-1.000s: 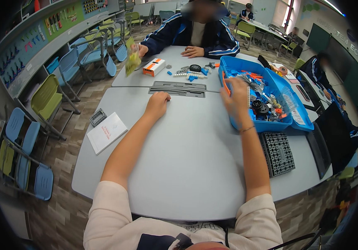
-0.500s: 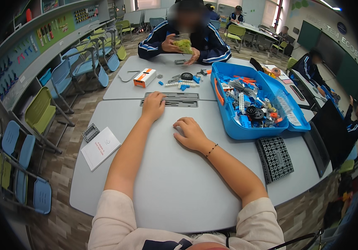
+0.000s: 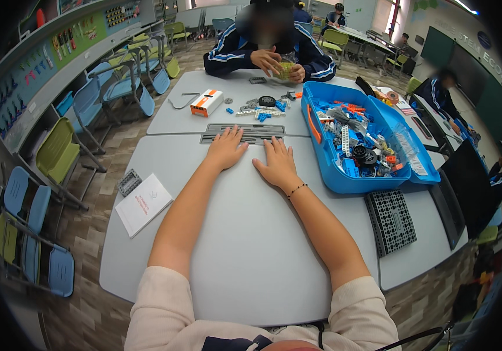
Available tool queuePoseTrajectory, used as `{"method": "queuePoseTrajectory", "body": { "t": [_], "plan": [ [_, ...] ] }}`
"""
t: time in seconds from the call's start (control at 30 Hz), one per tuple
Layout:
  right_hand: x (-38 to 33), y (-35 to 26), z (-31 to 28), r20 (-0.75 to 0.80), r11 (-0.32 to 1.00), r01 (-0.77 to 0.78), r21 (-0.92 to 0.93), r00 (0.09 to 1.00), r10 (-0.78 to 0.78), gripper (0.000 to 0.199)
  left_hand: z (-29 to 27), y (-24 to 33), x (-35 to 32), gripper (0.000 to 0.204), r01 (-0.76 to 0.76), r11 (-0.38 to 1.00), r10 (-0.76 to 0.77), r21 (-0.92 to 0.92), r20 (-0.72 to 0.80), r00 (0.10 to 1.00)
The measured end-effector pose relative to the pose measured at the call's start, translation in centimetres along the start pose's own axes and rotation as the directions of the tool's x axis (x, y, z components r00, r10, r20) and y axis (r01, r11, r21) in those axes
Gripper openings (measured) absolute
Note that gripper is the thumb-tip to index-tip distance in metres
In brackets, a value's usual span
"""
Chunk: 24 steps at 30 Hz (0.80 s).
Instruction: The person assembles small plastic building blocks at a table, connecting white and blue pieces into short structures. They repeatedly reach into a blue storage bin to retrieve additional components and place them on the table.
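Note:
My left hand (image 3: 226, 150) lies palm down with fingers spread, its fingertips at the dark slotted grey strip (image 3: 251, 128) across the table's seam. Also palm down, my right hand (image 3: 277, 162) rests on the grey table (image 3: 251, 245) with its fingers apart, the tips just at the strip's near edge. Neither hand holds anything. Beyond them are a white and orange box (image 3: 207, 103), a black wheel (image 3: 267, 101), white beams (image 3: 255, 113) and small blue bricks (image 3: 264, 117). To the right of my hands stands an open blue bin (image 3: 344, 186) full of mixed building parts.
Across the table a person (image 3: 271, 50) holds a see-through container of yellow-green stuff (image 3: 286, 71). A white booklet (image 3: 144, 206) and a grey frame piece (image 3: 128, 182) lie at left. A black perforated panel (image 3: 390, 222) and a dark laptop (image 3: 464, 175) are at right.
My right hand has moved forward and its fingers have straightened. The left hand has shifted slightly and spread its fingers. The person opposite has lowered the container and brought both hands around it.

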State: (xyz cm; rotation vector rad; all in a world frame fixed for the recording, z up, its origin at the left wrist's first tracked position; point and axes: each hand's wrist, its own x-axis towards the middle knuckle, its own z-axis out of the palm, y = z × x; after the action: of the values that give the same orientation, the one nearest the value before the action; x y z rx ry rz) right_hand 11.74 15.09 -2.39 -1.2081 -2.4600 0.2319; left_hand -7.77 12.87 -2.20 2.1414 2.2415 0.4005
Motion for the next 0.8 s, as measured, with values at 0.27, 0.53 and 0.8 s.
{"method": "queuePoseTrajectory", "body": {
  "t": [0.27,0.53,0.8],
  "plan": [
    [1.5,0.4,0.1,0.044,0.997,-0.060,-0.051,0.997,0.063,0.072,-0.3,0.2,-0.1,0.067,0.037,0.999,-0.037,0.016,0.013,0.999],
    [1.2,0.5,0.0,0.059,0.999,-0.016,-0.028,0.998,0.017,0.066,-0.2,0.2,-0.3,0.064,-0.001,1.000,0.001,-0.003,0.007,1.000],
    [1.1,0.3,-0.3,0.082,0.999,-0.001,-0.034,0.997,0.004,0.062,-0.2,0.1,-0.3,0.061,-0.001,1.000,0.001,-0.019,-0.003,1.000]
  ]
}}
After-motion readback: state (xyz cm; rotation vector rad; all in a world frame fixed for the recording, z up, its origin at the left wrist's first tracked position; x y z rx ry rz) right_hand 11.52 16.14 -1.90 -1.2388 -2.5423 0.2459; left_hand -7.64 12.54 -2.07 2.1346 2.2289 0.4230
